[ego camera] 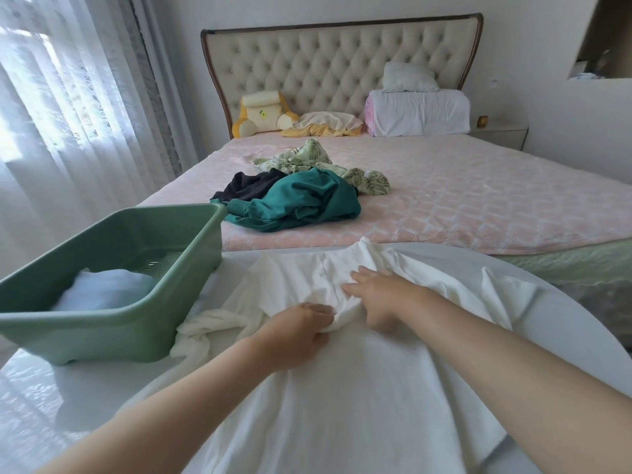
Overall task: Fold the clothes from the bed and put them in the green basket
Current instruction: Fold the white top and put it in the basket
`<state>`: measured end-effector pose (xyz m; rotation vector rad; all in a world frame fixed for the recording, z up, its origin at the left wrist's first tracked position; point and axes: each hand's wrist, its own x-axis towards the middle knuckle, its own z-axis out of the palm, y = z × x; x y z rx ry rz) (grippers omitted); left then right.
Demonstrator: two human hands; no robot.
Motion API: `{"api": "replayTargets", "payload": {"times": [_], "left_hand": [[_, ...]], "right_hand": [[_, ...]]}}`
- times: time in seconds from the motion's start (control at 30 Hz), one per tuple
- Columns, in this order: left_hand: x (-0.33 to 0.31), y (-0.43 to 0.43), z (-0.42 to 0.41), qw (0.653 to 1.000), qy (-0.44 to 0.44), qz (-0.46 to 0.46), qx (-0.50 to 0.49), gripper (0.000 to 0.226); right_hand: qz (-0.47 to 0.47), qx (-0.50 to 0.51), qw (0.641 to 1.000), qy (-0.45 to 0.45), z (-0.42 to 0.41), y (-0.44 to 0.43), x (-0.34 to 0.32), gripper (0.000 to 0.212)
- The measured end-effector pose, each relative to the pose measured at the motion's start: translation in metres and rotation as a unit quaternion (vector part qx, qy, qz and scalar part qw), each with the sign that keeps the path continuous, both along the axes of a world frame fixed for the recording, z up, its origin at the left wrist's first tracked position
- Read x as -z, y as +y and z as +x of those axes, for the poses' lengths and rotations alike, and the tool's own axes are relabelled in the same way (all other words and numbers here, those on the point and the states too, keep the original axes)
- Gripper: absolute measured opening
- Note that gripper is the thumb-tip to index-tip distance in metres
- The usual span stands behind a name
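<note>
A white garment [342,378] lies spread over a white round table [37,388] in front of me. My left hand [301,326] pinches a fold of its cloth near the middle. My right hand [383,295] rests flat on the garment just beyond, fingers straight. The green basket [113,323] stands on the table at the left with a folded pale blue-white item [102,289] inside. On the pink bed [478,200] lies a pile: a teal garment [301,203], a black one [246,186] and a leaf-print one [318,162].
Pillows [420,111], a yellow cushion [260,114] and a tufted headboard [342,63] are at the bed's far end. A curtained window [61,97] fills the left wall. A nightstand [499,135] sits at the far right.
</note>
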<state>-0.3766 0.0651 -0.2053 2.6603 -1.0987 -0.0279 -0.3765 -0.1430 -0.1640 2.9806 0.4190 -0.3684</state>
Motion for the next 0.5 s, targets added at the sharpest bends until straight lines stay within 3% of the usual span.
{"api": "replayTargets", "payload": {"times": [0.13, 0.23, 0.33, 0.4, 0.5], "left_hand": [[-0.028, 0.01, 0.008, 0.97, 0.11, -0.197, -0.094, 0.04], [-0.038, 0.034, 0.03, 0.945, 0.029, -0.269, -0.185, 0.054], [-0.029, 0.063, 0.05, 0.978, -0.003, -0.134, -0.158, 0.061], [-0.016, 0.075, 0.06, 0.995, 0.009, -0.02, -0.095, 0.068], [-0.008, 0.073, 0.068, 0.997, -0.025, 0.036, -0.065, 0.068]], "right_hand": [[0.121, -0.028, 0.992, 0.03, -0.009, 0.031, 0.001, 0.084], [0.203, -0.033, 0.978, -0.019, -0.014, 0.049, 0.003, 0.072], [0.201, -0.02, 0.974, -0.102, -0.015, 0.065, 0.008, 0.063], [0.172, 0.002, 0.98, -0.099, -0.012, 0.071, 0.013, 0.053], [0.143, 0.02, 0.986, -0.088, -0.005, 0.073, 0.017, 0.024]]}}
